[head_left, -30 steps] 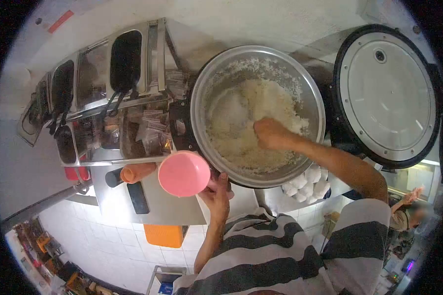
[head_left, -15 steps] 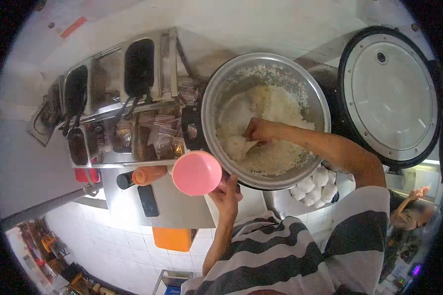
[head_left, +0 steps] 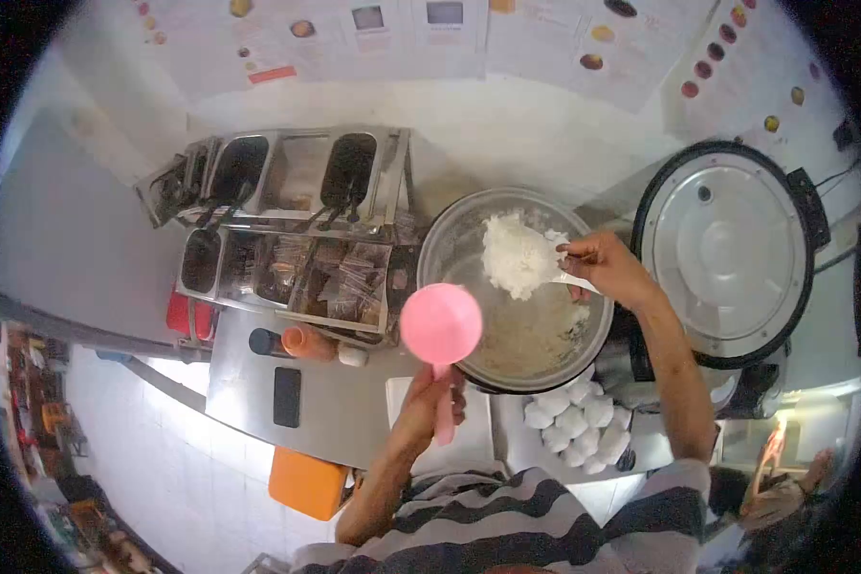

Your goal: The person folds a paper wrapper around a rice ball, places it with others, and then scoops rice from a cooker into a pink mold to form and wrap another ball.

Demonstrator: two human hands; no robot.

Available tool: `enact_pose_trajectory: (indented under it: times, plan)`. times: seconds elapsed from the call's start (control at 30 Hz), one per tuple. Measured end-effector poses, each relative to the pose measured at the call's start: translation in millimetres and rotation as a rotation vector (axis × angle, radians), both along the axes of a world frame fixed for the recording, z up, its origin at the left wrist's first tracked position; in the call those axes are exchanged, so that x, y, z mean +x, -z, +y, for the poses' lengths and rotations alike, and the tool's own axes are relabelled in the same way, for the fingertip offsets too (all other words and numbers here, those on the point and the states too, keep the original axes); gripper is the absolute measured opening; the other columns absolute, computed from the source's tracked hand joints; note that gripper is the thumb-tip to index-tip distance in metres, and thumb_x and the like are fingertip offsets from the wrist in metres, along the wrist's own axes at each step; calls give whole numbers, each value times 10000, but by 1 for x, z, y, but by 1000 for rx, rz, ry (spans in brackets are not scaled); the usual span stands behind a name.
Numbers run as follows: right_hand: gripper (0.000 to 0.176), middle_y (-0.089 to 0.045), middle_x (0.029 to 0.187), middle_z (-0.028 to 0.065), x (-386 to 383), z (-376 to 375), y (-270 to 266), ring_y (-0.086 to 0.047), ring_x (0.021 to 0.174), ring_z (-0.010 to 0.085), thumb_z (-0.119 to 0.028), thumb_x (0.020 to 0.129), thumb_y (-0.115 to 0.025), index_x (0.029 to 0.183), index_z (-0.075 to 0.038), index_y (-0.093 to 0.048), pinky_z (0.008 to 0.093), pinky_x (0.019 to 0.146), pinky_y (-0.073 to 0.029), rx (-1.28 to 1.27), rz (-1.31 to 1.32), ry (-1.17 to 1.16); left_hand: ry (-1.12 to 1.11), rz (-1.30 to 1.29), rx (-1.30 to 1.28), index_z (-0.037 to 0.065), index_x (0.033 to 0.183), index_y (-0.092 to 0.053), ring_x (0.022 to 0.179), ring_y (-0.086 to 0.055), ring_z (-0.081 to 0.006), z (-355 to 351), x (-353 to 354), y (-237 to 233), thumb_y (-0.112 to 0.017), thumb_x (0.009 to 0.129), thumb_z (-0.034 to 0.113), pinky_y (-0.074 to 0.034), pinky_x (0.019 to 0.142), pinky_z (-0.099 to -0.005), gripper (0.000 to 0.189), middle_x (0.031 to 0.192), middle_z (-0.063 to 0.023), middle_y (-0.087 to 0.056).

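Gripping one white rice paddle (head_left: pixel 576 281) loaded with one heap of rice (head_left: pixel 515 253), the right hand (head_left: pixel 607 268) holds it above the single open rice pot (head_left: pixel 452 239). The left hand (head_left: pixel 429 402) is closed round the handle of one pink scoop (head_left: pixel 440 323) at the pot's near-left rim.

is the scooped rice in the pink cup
No, the rice lump sits on the paddle in the right hand over the pot, apart from the pink cup in the left hand.
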State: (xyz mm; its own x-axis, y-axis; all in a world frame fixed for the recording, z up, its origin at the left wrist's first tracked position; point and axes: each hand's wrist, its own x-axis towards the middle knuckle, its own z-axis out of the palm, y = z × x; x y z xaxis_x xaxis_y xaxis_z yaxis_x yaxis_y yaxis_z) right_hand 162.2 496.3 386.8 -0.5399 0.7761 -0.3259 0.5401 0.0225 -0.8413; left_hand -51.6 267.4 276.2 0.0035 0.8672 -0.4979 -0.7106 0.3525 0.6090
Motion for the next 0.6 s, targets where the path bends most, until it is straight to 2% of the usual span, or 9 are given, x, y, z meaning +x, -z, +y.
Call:
enact_pose_trajectory:
  times: [0.03, 0.1, 0.17, 0.2, 0.27, 0.37, 0.4, 0.47, 0.6]
  plan:
    - [145, -611, 670, 67, 1, -11, 1, -570, 560, 122, -22, 867, -625, 979, 57, -670, 267, 489, -445, 22, -4, -16, 136, -94, -28, 116, 1137, -476, 656, -516, -127, 7, 5, 0, -517, 964, 203, -450, 519, -267, 198, 857, -17, -531]
    - [291, -630, 750, 102, 0, -41, 24, -611, 653, 188, 64, 805, -613, 1093, 40, -646, 304, 558, -482, 577, 41, 56, 106, -125, 56, 118, 1099, -482, 634, -505, -131, 32, 34, -8, -517, 960, 180, -436, 498, -265, 156, 828, -8, -526]
    - [511, -630, 972, 142, -16, -77, 37, -648, 807, 281, 71, 674, -644, 1179, -1, -620, 362, 687, -515, 879, -199, -43, 43, -188, -15, 117, 1032, -488, 596, -490, -135, 55, 55, -12, -507, 958, 157, -417, 472, -263, 87, 769, -7, -506]
    - [511, -630, 972, 142, -20, -93, 43, -648, 807, 281, 71, 674, -644, 1179, -1, -620, 362, 687, -515, 900, -196, -54, 32, -190, 6, 117, 1032, -488, 596, -490, -135, 61, 56, -7, -507, 958, 157, -417, 472, -263, 87, 769, -7, -506]
    - [613, -559, 1129, 178, -21, -117, 53, -632, 841, 327, 113, 660, -586, 1258, -20, -576, 401, 725, -516, 874, -98, 64, 41, -187, 15, 130, 1005, -477, 590, -484, -134, 70, 57, 8, -507, 952, 147, -397, 451, -264, 64, 763, -3, -492]
    - [630, -507, 1246, 162, -8, -116, 32, -619, 901, 347, 114, 648, -586, 1265, -9, -564, 414, 775, -517, 768, -100, 60, 43, -119, 18, 143, 995, -468, 591, -484, -128, 67, 55, 17, -513, 949, 151, -393, 448, -263, 65, 761, 7, -487]
    - [630, -507, 1246, 162, -8, -115, 31, -619, 901, 347, 114, 648, -586, 1265, -9, -564, 414, 775, -517, 770, -97, 66, 47, -115, 20, 143, 995, -468, 591, -484, -128, 68, 56, 19, -513, 949, 151, -393, 448, -263, 65, 761, 7, -487]
    - [622, -535, 1250, 166, -9, -115, 30, -616, 951, 353, 144, 591, -574, 1199, 13, -595, 400, 817, -504, 1059, -71, -38, 40, 6, 33, 149, 988, -459, 580, -479, -121, 70, 61, 20, -499, 952, 138, -386, 441, -265, 55, 753, 9, -485]
    - [595, -543, 1234, 159, -12, -112, 37, -612, 1011, 352, 124, 587, -579, 1173, 21, -609, 402, 838, -510, 941, -195, -154, 23, 165, 103, 125, 1004, -402, 533, -457, -115, 74, 66, 22, -449, 942, 125, -385, 428, -285, 78, 758, -18, -453]
